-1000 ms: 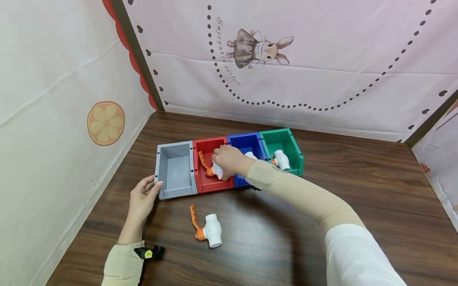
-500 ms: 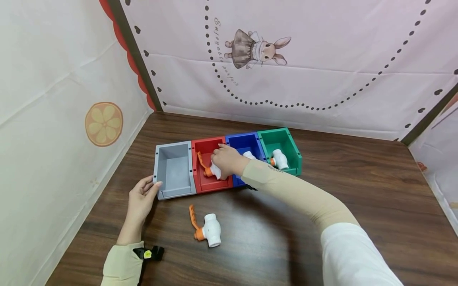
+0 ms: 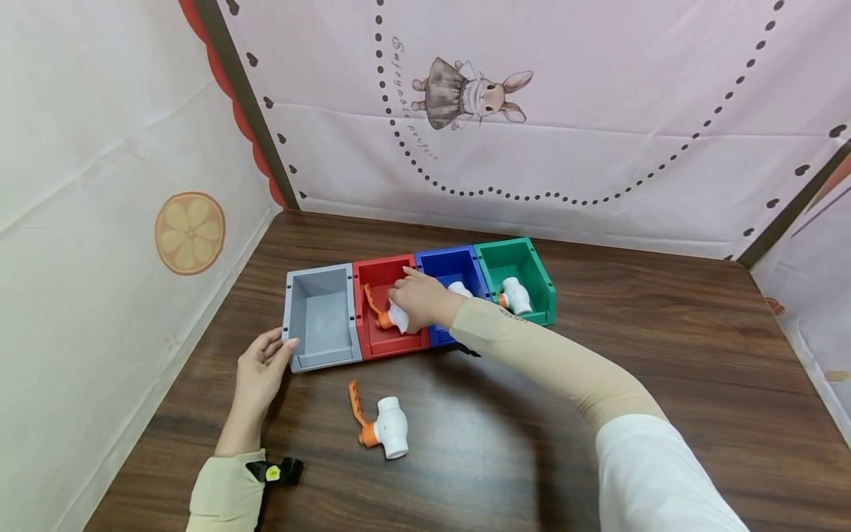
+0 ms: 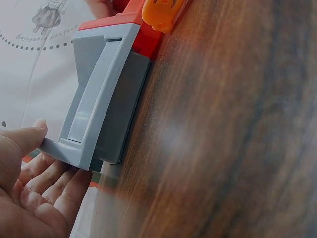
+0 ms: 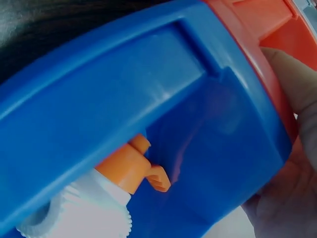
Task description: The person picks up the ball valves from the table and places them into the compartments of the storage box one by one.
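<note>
In the head view my right hand [image 3: 424,299] reaches into the red bin [image 3: 392,345] and holds a ball valve [image 3: 398,317] with a white body and an orange handle. My fingers cover part of its body. The right wrist view shows the right thumb [image 5: 292,79] over the red bin's side wall; the valve is hidden there. My left hand [image 3: 261,369] grips the front left corner of the grey bin [image 3: 323,325], with the thumb at the rim and the fingers outside, as the left wrist view also shows. Another ball valve [image 3: 391,428] lies on the table before the bins.
A blue bin [image 3: 447,258], partly behind my right wrist, contains a white and orange valve [image 5: 94,208]. The green bin [image 3: 547,295] at the row's right end contains another valve [image 3: 515,295]. Patterned cloth walls [image 3: 598,96] stand behind and beside the wooden table [image 3: 665,325].
The head view has shifted slightly, so everything appears a little further left. Both hands keep their places at the bins, and the valves have not visibly moved.
</note>
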### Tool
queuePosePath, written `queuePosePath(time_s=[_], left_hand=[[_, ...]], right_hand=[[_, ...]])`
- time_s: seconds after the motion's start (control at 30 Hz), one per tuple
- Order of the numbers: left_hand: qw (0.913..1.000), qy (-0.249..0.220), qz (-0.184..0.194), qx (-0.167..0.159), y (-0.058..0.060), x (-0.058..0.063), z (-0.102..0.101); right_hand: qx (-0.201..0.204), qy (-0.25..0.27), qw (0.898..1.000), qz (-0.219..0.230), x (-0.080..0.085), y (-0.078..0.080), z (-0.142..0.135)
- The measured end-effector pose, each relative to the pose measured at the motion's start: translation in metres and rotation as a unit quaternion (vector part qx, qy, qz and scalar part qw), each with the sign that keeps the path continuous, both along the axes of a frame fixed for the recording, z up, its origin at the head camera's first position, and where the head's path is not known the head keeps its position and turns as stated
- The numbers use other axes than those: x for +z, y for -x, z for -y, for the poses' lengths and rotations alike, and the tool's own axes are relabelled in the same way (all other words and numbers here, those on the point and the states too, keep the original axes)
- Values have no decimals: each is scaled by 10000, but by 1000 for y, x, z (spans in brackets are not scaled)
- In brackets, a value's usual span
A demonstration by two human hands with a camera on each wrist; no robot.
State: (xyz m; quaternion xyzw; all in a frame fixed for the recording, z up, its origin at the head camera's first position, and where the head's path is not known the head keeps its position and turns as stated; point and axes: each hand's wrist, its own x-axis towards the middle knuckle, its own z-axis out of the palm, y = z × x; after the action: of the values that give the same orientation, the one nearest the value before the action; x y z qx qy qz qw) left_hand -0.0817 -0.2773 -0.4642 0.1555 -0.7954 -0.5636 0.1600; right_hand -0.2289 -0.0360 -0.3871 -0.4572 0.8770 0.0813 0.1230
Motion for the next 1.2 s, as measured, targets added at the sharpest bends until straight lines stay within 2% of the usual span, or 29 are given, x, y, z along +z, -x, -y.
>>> queuePosePath(time_s=[0.27,0.63,0.73,0.97,1.2], left_hand=[[9999,-19,107,-14,0,3,-1],[10000,38,80,-33,0,2,-1],[9999,82,85,-32,0,1,-1],[9999,92,111,-10,-1,1,-1],[9999,31,97,2,0,2,-2]], right_hand=[[-221,454,9980,377,4,1,-3],[-544,1315,9868,770,7,-1,-12],[-655,1544,9823,831,11,-5,-14],[-557,1870,9796,488,19,-14,-19],[-578,2097,9726,814,26,-28,-23]])
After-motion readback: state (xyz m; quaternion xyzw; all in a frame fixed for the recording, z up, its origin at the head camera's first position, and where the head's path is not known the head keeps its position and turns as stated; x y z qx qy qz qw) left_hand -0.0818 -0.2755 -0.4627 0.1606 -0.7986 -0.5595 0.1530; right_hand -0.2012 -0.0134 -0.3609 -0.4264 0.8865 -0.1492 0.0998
